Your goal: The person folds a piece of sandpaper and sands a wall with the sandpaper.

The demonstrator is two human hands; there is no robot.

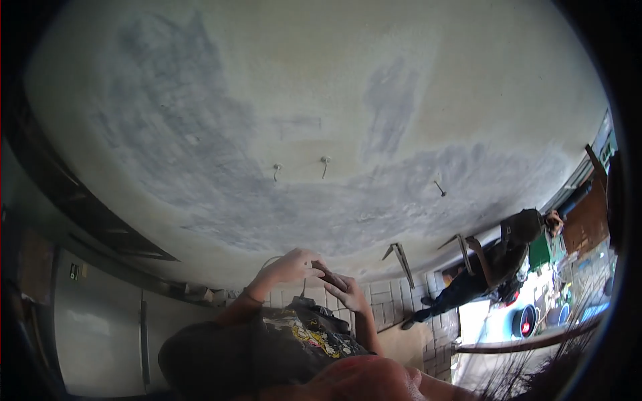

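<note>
My left hand [297, 265] is closed around one end of a small dark brown flat block [330, 275]. The fingers of my right hand [348, 294] grip its other end, so both hands hold it in front of my chest. What the block is made of is too small to tell. A pale, thin loop shows beside my left wrist. Beyond my hands stands a cream wall [468, 80] with broad grey, smeared patches.
Two short wires [324, 167] and a dark peg [440, 188] stick out of the wall. Two metal brackets [401, 264] jut from it lower down. At right stands another person [491, 267] near a bright opening. A pale cabinet [97, 321] is at left; paving [384, 301] lies below.
</note>
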